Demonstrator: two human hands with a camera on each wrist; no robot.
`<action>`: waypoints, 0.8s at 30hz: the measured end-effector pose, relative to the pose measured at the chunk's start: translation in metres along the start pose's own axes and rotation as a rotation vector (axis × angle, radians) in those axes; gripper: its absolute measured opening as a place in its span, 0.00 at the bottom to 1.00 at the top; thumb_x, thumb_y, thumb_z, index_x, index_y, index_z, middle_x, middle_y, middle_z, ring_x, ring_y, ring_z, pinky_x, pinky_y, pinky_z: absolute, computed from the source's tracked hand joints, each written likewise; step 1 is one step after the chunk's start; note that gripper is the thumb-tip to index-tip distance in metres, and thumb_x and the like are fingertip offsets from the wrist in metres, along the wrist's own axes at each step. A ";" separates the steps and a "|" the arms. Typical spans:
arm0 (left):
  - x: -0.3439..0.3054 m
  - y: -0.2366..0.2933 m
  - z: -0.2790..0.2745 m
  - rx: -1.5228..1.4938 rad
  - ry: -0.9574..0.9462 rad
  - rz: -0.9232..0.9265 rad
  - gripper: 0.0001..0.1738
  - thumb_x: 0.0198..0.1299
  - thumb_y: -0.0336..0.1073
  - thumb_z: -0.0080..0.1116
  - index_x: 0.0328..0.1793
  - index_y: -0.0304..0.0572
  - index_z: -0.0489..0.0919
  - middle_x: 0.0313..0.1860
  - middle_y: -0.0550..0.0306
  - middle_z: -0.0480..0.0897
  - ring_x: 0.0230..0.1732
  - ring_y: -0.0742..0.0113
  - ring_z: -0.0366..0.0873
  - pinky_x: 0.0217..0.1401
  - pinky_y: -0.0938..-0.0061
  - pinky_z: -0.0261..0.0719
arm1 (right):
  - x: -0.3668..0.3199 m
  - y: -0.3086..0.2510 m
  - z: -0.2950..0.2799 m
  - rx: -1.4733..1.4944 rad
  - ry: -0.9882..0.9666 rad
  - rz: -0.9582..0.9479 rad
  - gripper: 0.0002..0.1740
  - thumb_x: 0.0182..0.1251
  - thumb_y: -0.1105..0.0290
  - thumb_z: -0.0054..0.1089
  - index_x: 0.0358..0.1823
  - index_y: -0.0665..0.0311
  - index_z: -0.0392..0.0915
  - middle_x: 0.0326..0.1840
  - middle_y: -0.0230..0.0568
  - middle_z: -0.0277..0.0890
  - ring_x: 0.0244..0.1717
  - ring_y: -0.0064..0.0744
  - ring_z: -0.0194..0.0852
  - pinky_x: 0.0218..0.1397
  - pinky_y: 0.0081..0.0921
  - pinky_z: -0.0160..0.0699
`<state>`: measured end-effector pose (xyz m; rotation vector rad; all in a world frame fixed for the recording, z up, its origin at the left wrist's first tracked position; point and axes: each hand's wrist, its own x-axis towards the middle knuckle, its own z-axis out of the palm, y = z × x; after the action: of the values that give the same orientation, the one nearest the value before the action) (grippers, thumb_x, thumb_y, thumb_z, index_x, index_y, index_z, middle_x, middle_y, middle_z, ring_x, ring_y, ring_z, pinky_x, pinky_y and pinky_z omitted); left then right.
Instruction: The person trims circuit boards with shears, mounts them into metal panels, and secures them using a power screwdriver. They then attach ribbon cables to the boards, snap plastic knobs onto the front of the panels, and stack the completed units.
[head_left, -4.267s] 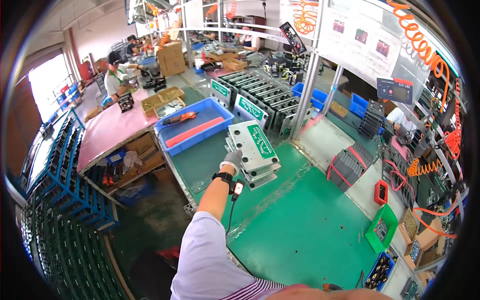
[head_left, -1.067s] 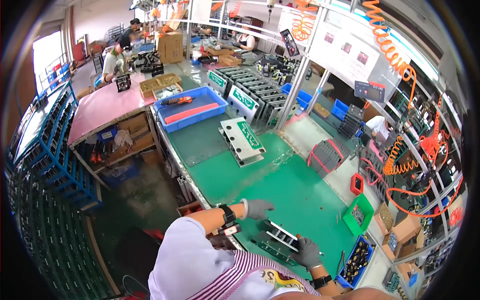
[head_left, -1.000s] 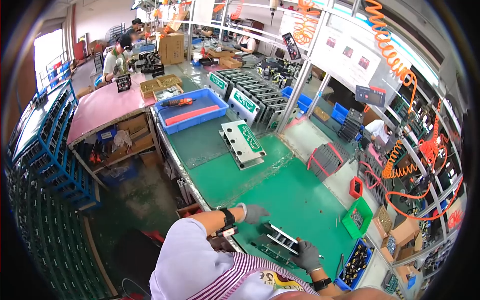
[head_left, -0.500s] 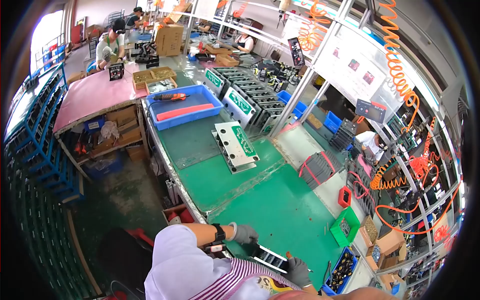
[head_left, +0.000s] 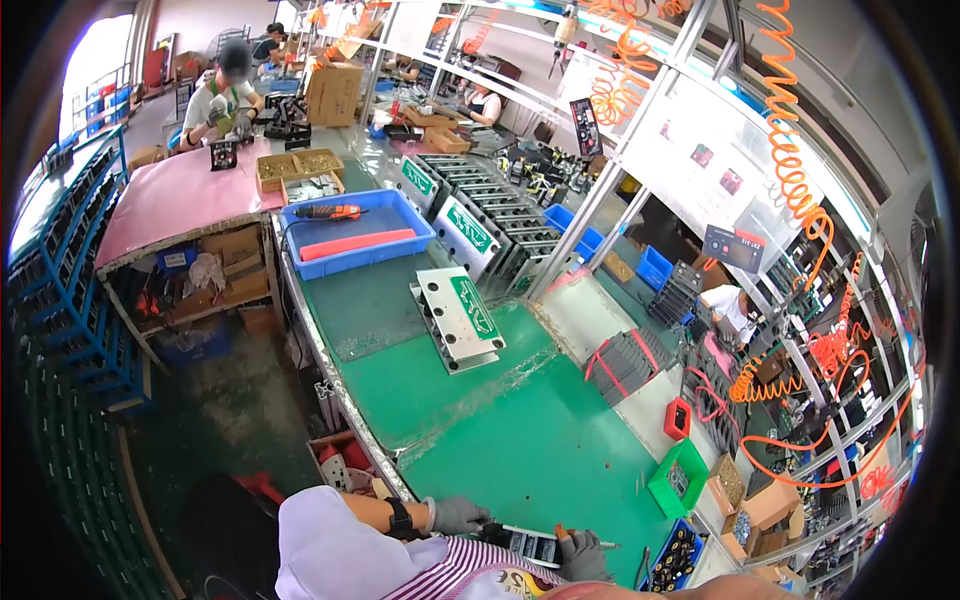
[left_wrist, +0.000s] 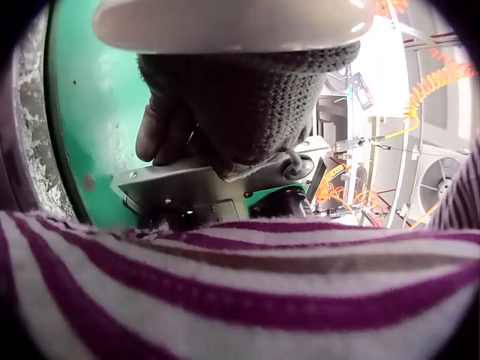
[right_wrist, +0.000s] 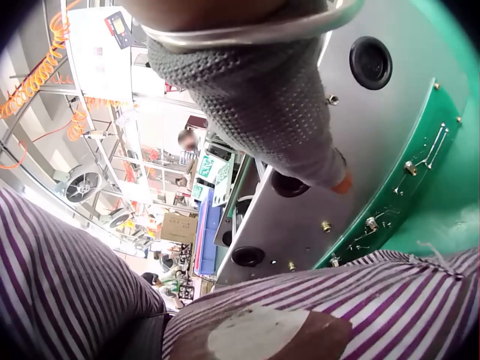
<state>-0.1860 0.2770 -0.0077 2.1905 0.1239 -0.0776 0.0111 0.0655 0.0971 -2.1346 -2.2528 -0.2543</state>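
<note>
Both hands wear grey knit gloves. Close against the person's body, at the table's near end, is a metal plate frame with crossbars between its plates. My left hand grips the frame's left end; in the left wrist view the fingers reach over the metal edge. At the other end, my right hand holds the frame. Its bare fingertip presses the silver plate, beside black round plugs and a green panel. A similar frame lies farther up the table.
A blue tray holds an orange power tool and a red strip. Several upright frames stand behind it. Along the right are bundled grey parts, a red bin, a green bin and a blue bin.
My left hand let go of the stacked frames up the table and came back beside the body. Lately it has closed from beside the near frame onto its left end; the right hand keeps holding.
</note>
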 end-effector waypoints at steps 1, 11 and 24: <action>-0.004 0.005 -0.002 -0.008 0.001 -0.022 0.15 0.57 0.45 0.50 0.48 0.48 0.73 0.36 0.49 0.79 0.37 0.49 0.76 0.41 0.61 0.71 | -0.004 -0.002 0.007 -0.020 0.046 0.014 0.32 0.41 0.59 0.59 0.53 0.57 0.69 0.43 0.41 0.68 0.43 0.42 0.68 0.53 0.43 0.66; -0.003 0.003 -0.005 -0.023 -0.056 -0.063 0.21 0.51 0.43 0.55 0.51 0.51 0.70 0.46 0.48 0.77 0.47 0.48 0.74 0.48 0.60 0.71 | -0.020 0.005 0.027 -0.117 0.061 0.031 0.22 0.47 0.67 0.53 0.48 0.54 0.72 0.37 0.35 0.72 0.37 0.36 0.74 0.42 0.37 0.72; -0.010 0.001 -0.005 0.271 -0.116 0.037 0.53 0.46 0.58 0.57 0.70 0.32 0.47 0.63 0.33 0.59 0.66 0.44 0.55 0.66 0.61 0.55 | -0.009 -0.001 0.004 0.036 -0.364 0.113 0.37 0.42 0.50 0.61 0.55 0.58 0.66 0.47 0.42 0.71 0.50 0.40 0.69 0.50 0.37 0.64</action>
<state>-0.1954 0.2798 -0.0036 2.4507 0.0073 -0.2105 0.0113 0.0567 0.0915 -2.4454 -2.2699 0.1932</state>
